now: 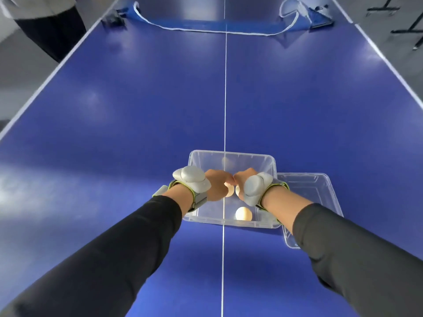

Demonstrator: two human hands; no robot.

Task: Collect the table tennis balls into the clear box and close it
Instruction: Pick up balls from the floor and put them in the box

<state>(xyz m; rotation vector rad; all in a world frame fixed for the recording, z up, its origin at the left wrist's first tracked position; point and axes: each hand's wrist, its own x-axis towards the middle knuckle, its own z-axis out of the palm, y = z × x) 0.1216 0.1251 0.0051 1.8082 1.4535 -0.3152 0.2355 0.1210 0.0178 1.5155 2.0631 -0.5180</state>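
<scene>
Big glossy blue table tennis table (137, 115) underneath. Clear rectangular plastic box (231, 154) open on the centre line, its clear lid (320, 186) flat just right of it — nearer the right hand (243, 179). Both hands inside the box, left hand (218, 183) curled on one smooth pale orange ball (229, 191), right on another (237, 189); a third ball (243, 213) loose near the front wall.

open clear box (231, 156) holds pale orange balls (243, 213); its lid (306, 186) lies just right.

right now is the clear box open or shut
Open. The clear box has no cover on its rim, both hands reach inside, and the lid lies on the table beside it, to the right.
</scene>
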